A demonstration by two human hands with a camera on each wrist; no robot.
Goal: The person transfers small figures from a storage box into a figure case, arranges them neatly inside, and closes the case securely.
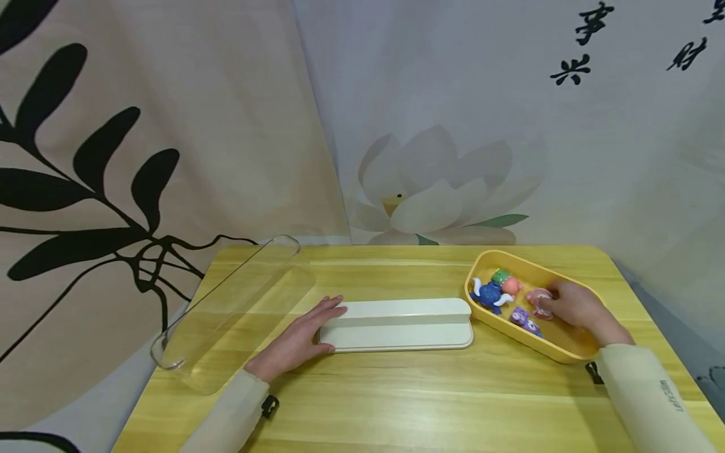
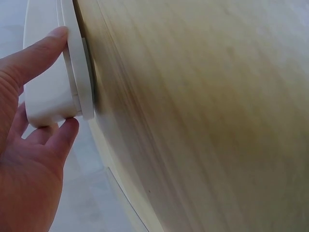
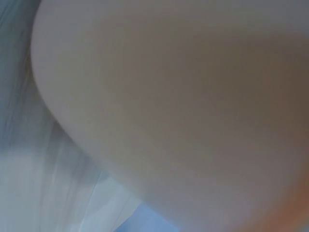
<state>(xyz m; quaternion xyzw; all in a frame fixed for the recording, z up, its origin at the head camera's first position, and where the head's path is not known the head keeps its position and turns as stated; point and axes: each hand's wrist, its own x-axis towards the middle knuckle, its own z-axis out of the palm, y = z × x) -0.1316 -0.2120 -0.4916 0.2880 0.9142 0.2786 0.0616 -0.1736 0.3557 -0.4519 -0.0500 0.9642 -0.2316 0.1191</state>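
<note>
White stepped base (image 1: 399, 333) | left hand (image 1: 301, 336) half-open, gripping its end | right hand (image 1: 580, 309) pinching pink figurine (image 1: 538, 301)

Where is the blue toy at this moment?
In the head view, right of centre, the blue toy lies in the left end of the yellow tray, beside the green-and-pink toy.

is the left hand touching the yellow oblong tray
No, the left hand grips the left end of the long white oblong case instead.
</note>
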